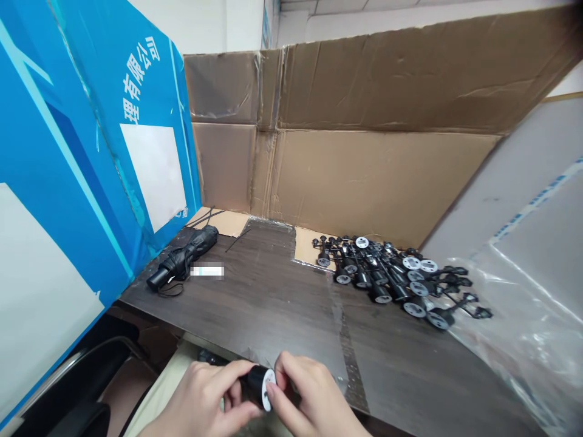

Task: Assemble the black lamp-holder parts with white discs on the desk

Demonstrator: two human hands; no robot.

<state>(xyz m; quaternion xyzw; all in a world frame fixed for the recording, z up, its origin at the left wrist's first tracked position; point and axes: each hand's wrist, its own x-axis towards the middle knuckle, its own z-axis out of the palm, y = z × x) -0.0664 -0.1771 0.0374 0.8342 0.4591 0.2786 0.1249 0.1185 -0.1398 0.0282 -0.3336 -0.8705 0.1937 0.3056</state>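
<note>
In my left hand [204, 394] is a black cylindrical part [253, 382], held on its side near the table's front edge, with the fingers and thumb wrapped around its body. Its flat, white round end [268, 389] with small dark marks faces right. My right hand [310, 394] is closed at that end, the thumb pressing on the white face and the fingers bent at its rim. Whether these fingers also pinch something small is hidden. A dark piece [209, 358] shows just beyond my left hand; I cannot tell if it belongs to the part.
Similar black parts [380, 294] with pale round ends and thin stems lie piled on the dark table [273, 291] at the right. A folded black umbrella [184, 258] lies at the left. Cardboard [364, 176], a blue panel [82, 139] and plastic sheeting [514, 315] surround the table.
</note>
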